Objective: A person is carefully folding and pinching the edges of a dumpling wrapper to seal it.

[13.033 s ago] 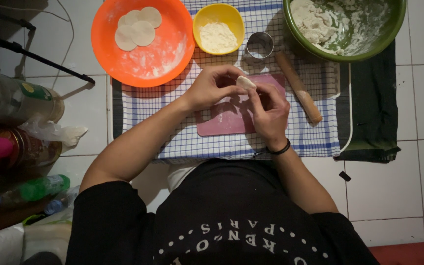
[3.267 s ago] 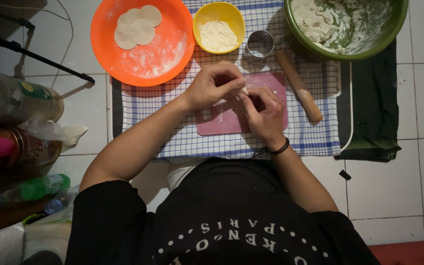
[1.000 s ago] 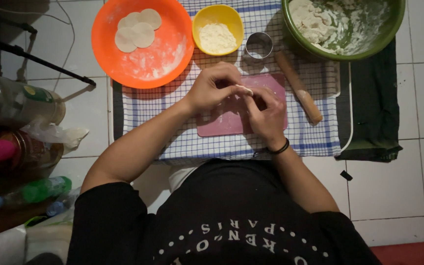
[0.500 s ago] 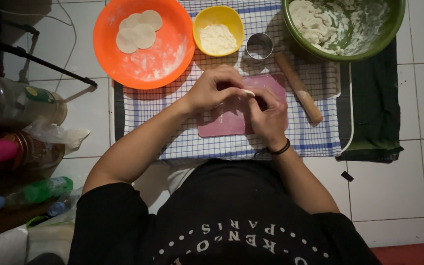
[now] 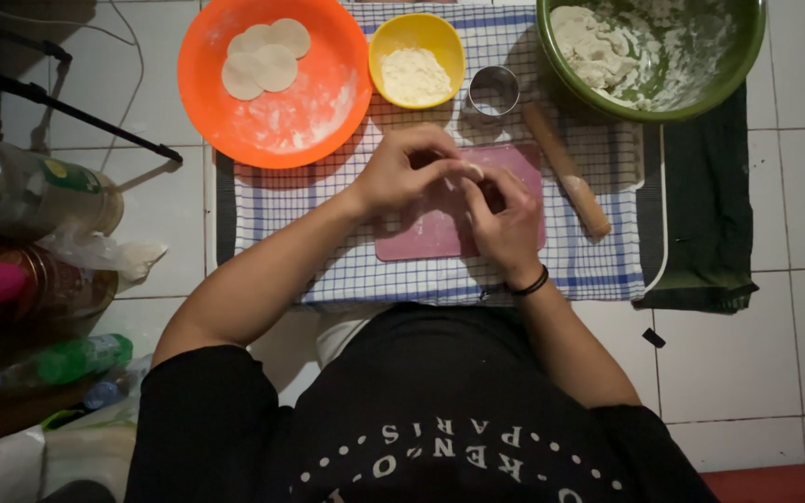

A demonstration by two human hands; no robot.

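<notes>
Left hand (image 5: pixel 402 172): we see it pinching the dough (image 5: pixel 470 170), fingers curled over its top to steady it.
Right hand (image 5: pixel 505 219): grasping the same dough from below, thumb pressing the edge.
Dough: held just above the pink board (image 5: pixel 421 233), so crumbs fall there.
Orange plate (image 5: pixel 272 84): 3 dough rounds (image 5: pixel 263 56), within reach.
Nearby: flour bowl (image 5: pixel 416 61), ring cutter (image 5: pixel 494 91), rolling pin (image 5: pixel 566 168).
</notes>
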